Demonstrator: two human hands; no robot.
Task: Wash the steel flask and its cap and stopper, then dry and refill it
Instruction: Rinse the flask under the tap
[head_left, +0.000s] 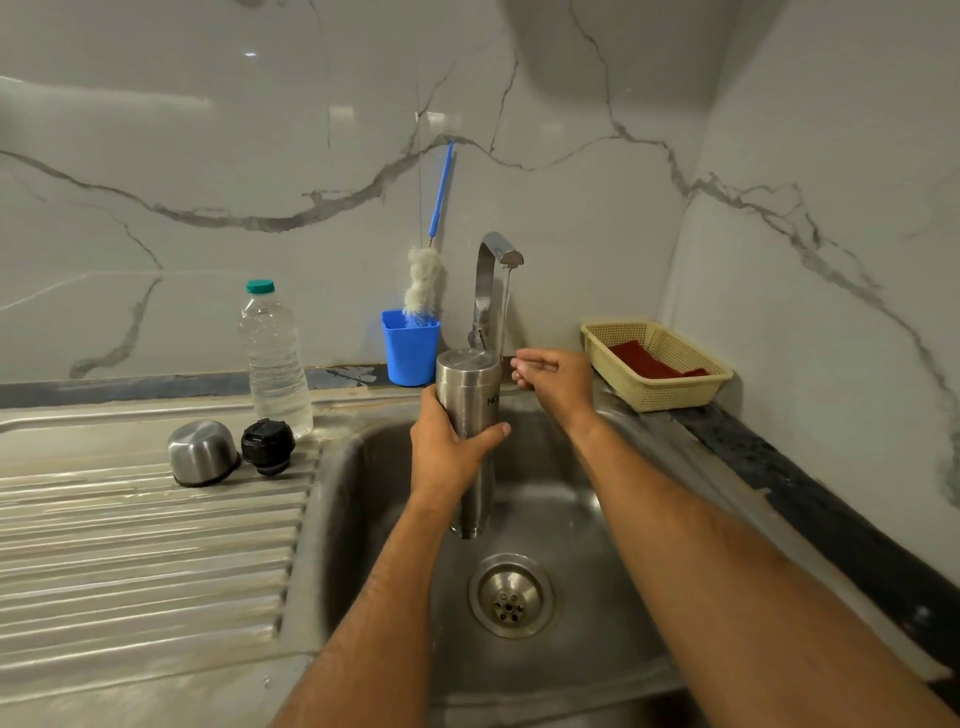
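Landmark: sink (597, 525).
- Above its drain: steel flask (470, 415), inverted, gripped by left hand (447, 452).
- Beyond, under running tap (493, 270): right hand (556, 384), loosely curled, holding nothing.
- Left, on drainer: cap (202, 452), stopper (267, 447), apparently unwashed.
- Pending: drying, refilling.

Worn on the head, looking forward and steeply down over a steel sink (571, 519), close enough for both forearms to fill the near edge. Faces the marble wall beyond the tap (493, 270); takes in the ribbed drainboard (145, 545) at left, a corner counter at far right (wide-angle, edges bowed). Single view only, nothing shared.
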